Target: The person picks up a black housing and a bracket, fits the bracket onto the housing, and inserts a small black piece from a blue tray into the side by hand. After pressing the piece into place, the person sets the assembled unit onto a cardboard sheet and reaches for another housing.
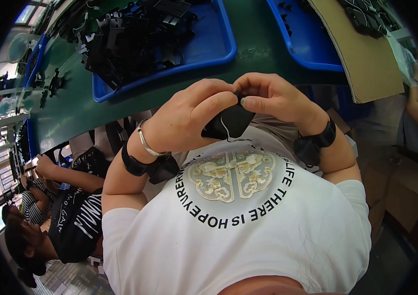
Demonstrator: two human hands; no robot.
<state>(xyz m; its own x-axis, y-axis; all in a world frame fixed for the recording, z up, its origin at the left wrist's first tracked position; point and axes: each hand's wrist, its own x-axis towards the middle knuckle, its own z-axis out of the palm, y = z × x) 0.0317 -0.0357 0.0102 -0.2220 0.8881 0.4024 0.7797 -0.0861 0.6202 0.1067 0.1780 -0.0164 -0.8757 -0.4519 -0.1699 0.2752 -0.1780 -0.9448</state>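
Close in front of my chest, both hands meet over a smooth black part [240,121] with a thin light line, like a cord or an edge, running down it. My left hand [189,114] wraps round its left side, fingers closed. From the right, my right hand [279,99] pinches the part's upper end between thumb and index finger. The fingers hide much of the part, so its exact kind cannot be told. Both hands are just off the near edge of the green table [71,109].
A blue tray [233,46] heaped with black plastic pieces [125,49] stands beyond my hands. Right of it are another blue tray [312,64] and a cardboard sheet [373,73]. Loose black pieces [54,83] lie at far left. Co-workers [66,221] sit to my left; another person's arm [415,105] shows at right.
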